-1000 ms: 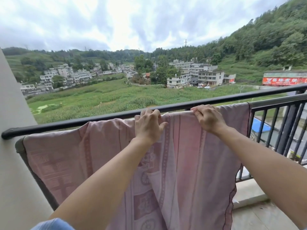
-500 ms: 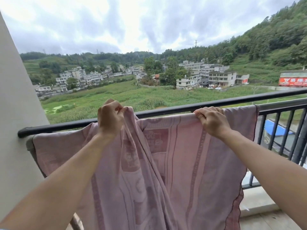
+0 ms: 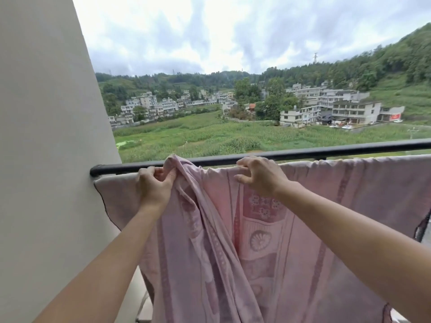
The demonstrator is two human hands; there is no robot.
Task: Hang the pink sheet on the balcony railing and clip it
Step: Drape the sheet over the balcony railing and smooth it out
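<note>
The pink sheet, with a woven floral pattern and dark edging, drapes over the rail just below the black balcony railing. My left hand is shut on a bunched fold of the sheet, lifted just above rail height near the left end. My right hand pinches the sheet's top edge at the rail, about a hand's width to the right. Long folds hang down between my arms. No clip is in view.
A beige wall fills the left side, and the railing ends against it. Beyond the railing lie green fields, white buildings and wooded hills under a cloudy sky. The sheet's right side hangs by the frame's edge.
My left hand has carried its bunched fold of sheet left toward the wall. My right hand has shifted along the top edge. The view has turned left, closer to the wall.
</note>
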